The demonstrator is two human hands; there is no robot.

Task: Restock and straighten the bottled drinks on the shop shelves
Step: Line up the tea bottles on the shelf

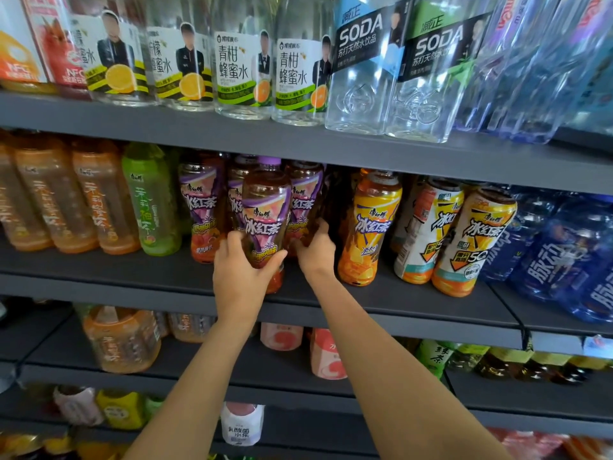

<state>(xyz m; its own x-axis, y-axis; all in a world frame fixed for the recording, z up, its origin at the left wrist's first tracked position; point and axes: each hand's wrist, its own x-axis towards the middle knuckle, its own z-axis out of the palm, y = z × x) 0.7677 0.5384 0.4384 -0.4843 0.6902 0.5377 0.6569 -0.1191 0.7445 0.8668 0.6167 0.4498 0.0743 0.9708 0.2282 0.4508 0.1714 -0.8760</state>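
On the middle grey shelf [381, 303] stands a group of purple-labelled iced tea bottles. My left hand [243, 270] grips the lower part of the front purple-capped bottle [265, 210], which stands near the shelf's front edge. My right hand [315, 250] holds the base of the purple-labelled bottle just behind and to the right [303, 197]. Another of the same kind [202, 207] stands to the left, and one more is partly hidden behind the front bottle.
Yellow iced tea bottles [368, 227] stand right of my hands, then blue bottles [564, 247]. Orange and green tea bottles [149, 197] fill the left. Above are honey water and soda bottles [361, 68]; lower shelves hold more drinks.
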